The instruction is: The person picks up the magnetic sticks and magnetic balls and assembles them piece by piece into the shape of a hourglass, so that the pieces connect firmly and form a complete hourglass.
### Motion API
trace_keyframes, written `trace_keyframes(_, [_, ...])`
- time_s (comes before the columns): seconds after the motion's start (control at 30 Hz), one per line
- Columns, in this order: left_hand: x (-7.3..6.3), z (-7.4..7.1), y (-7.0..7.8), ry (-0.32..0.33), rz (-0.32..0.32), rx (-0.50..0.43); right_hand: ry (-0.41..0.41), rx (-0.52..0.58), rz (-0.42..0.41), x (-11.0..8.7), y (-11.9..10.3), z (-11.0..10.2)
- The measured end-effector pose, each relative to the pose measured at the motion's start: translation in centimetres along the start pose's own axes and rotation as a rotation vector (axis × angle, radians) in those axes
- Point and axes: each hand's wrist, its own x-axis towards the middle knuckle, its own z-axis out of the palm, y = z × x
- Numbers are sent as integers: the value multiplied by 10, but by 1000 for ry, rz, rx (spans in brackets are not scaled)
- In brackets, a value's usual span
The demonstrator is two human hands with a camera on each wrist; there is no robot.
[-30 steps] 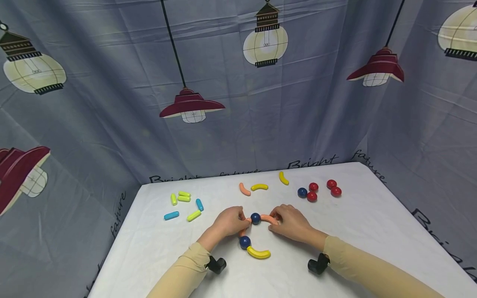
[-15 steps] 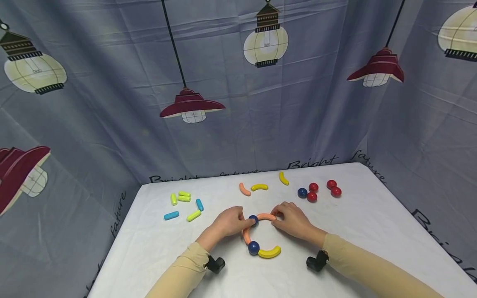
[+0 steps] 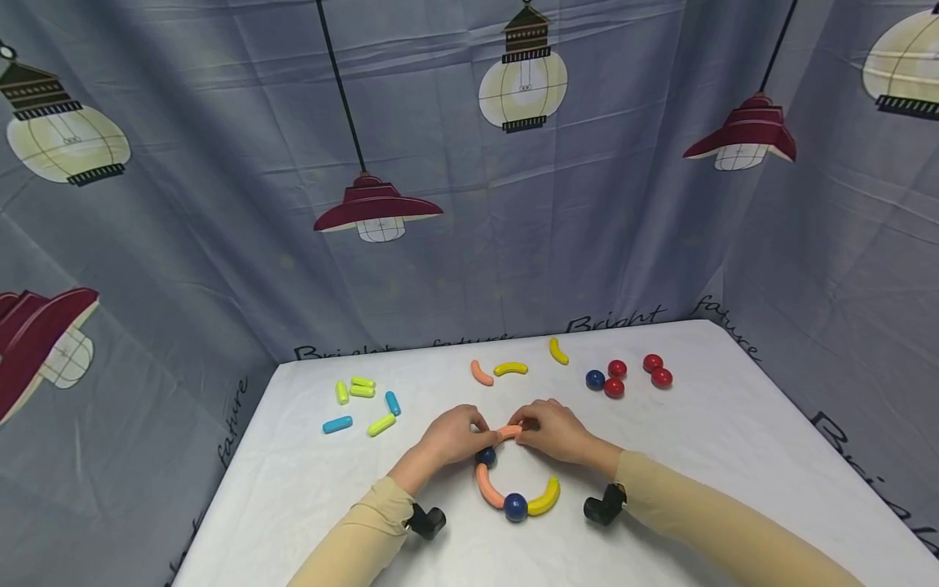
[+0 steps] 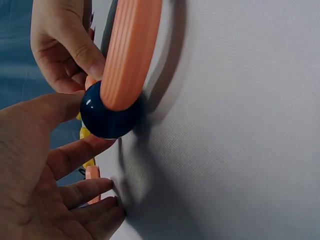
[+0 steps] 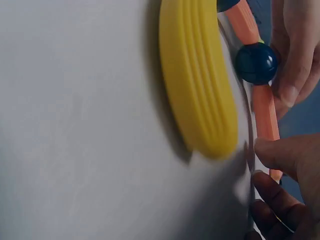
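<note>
In the head view, a curved chain of toy pieces lies between my hands on the white table. My left hand [image 3: 456, 434] pinches a dark blue ball [image 4: 107, 120] between thumb and index finger, its other fingers spread below. My right hand [image 3: 555, 430] grips the outer end of a curved orange rod [image 5: 266, 112] joined to that ball. From the ball's other side a second orange rod [image 3: 487, 487] runs down to another blue ball [image 3: 516, 508]. A curved yellow rod [image 3: 544, 497] extends from there, its free end pointing up and right.
Behind the hands lie an orange rod [image 3: 481, 373], two yellow rods [image 3: 510, 368], several red balls [image 3: 614, 387] and a blue ball [image 3: 595, 379]. Short green rods [image 3: 381, 425] and blue rods [image 3: 337, 424] are at left. A patterned curtain [image 3: 455, 277] hangs behind the table.
The chain has turned counterclockwise, its yellow end swinging right and up. My right hand has moved left, closer to my left hand, which now holds the upper blue ball.
</note>
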Motion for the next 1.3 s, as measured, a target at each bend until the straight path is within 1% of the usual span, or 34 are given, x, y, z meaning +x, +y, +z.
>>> trace_keyframes(0.2, [1,2,-1,6,14,35,-23,21,-62,2,-6,5])
trace_keyframes(0.4, [0,3,0,12,19,53,-12,6,-85,2,-5,7])
trace_keyframes(0.53, [0,3,2,16,29,66,-7,52,-79,0,-4,5])
trace_keyframes(0.63, [0,3,3,19,29,70,10,102,-35,-2,-1,-1])
trace_keyframes(0.73, [0,3,3,15,18,53,53,124,38,-6,6,-10])
trace_keyframes(0.87, [-1,4,2,13,1,42,162,119,94,-13,22,-30])
trace_keyframes(1.0, [-3,3,1,19,6,46,299,122,118,-24,46,-55])
trace_keyframes(1.13, [-4,2,1,21,16,47,413,129,187,-33,73,-74])
trace_keyframes(1.23, [-5,2,1,18,13,40,442,125,259,-39,87,-82])
trace_keyframes(1.3, [-5,2,1,16,10,38,437,118,297,-42,94,-83])
